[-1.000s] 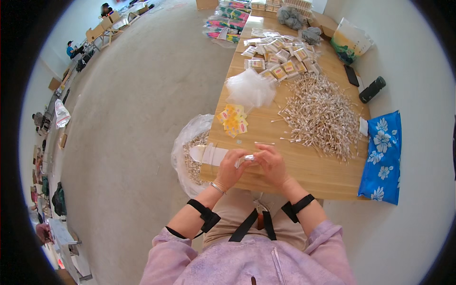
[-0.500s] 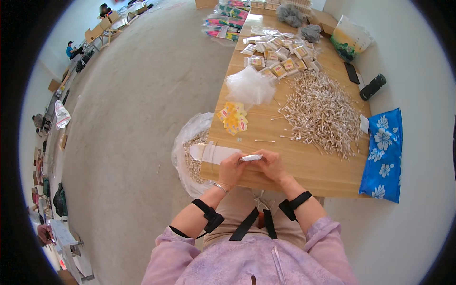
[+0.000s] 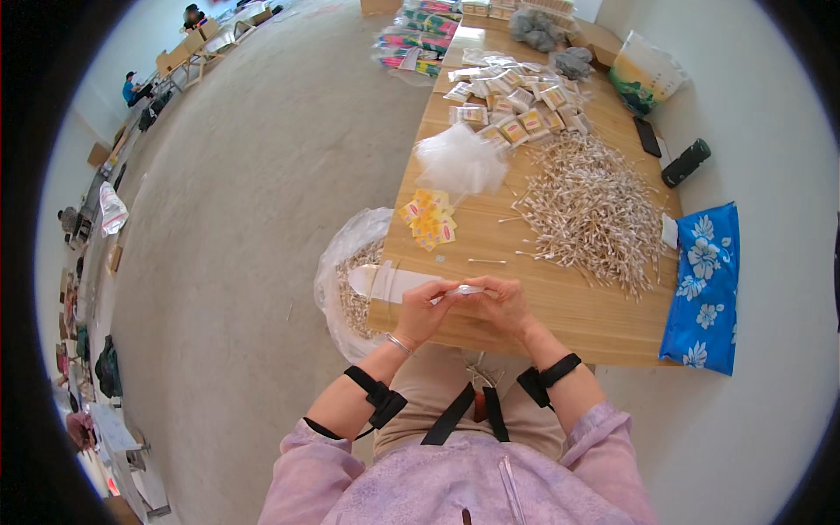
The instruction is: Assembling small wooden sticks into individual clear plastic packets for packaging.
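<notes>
Near the table's front edge, my left hand [image 3: 423, 308] and my right hand [image 3: 505, 306] meet around a small white, shiny plastic packet [image 3: 466, 290]. Fingers and thumbs of both pinch it, and they cover most of it; its contents cannot be made out. Just left of my left hand lies a white plastic strip [image 3: 404, 284] with a rounded end, jutting past the table edge. Beyond my hands is a single cotton swab [image 3: 486, 261]. A big heap of loose cotton swabs [image 3: 604, 206] spreads to the right.
Yellow cards [image 3: 429, 219], clear plastic bags [image 3: 461, 157] and a pile of filled packets [image 3: 525, 122] lie up the table [image 3: 560, 319]. A blue floral pouch [image 3: 703, 289] and black bottle [image 3: 686, 163] stand at right. A plastic-lined container of swabs [image 3: 354, 302] sits off the left edge.
My fingers have closed further over the packet, so less of its white face shows. Both hands stay at nearly the same place.
</notes>
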A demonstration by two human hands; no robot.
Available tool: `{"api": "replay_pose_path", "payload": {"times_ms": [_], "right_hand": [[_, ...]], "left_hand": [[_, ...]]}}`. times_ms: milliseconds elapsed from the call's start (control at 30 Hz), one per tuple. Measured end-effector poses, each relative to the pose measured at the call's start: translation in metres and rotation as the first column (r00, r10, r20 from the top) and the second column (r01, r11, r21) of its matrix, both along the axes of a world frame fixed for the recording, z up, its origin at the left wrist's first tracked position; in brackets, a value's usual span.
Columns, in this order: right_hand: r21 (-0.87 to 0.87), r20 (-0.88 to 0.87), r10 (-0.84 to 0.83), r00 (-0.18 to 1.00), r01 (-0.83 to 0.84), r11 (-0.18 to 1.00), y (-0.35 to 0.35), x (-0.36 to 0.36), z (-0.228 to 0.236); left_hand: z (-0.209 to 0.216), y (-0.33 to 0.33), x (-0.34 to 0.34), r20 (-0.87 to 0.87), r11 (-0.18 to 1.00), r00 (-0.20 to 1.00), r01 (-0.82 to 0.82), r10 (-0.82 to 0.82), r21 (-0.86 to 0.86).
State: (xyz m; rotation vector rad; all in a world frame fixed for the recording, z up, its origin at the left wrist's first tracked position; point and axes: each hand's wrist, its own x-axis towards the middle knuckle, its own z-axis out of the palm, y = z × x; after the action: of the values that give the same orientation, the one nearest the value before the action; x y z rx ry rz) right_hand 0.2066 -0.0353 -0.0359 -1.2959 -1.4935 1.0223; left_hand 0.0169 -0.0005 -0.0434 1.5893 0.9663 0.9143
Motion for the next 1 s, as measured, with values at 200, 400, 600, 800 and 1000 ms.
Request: {"api": "replay_pose_path", "payload": {"times_ms": [200, 400, 600, 800, 1000], "right_hand": [[0.12, 0.122, -0.001, 0.993, -0.013, 0.993, 0.001, 0.004, -0.007], [0.086, 0.077, 0.002, 0.997, -0.009, 0.996, 0.0, 0.003, 0.005], [0.443, 0.384, -0.154, 0.91, -0.035, 0.896, -0.003, -0.003, 0.009], [0.685, 0.522, -0.372, 0.767, -0.118, 0.719, -0.002, -0.007, 0.01], [0.657, 0.625, -0.402, 0.669, -0.173, 0.734, -0.011, -0.009, 0.015]], "left_hand": [[0.002, -0.003, 0.005, 0.018, 0.974, 0.994, -0.106, 0.104, 0.2], [0.012, 0.0, 0.007, 0.009, 0.944, 0.999, -0.047, 0.046, 0.327], [0.012, 0.003, 0.002, -0.175, 0.744, 0.975, 0.018, 0.133, 0.668], [0.015, 0.0, 0.002, -0.274, 0.575, 0.935, 0.1, 0.224, 0.812], [0.02, -0.005, -0.001, -0.31, 0.551, 0.913, 0.12, 0.265, 0.826]]}}
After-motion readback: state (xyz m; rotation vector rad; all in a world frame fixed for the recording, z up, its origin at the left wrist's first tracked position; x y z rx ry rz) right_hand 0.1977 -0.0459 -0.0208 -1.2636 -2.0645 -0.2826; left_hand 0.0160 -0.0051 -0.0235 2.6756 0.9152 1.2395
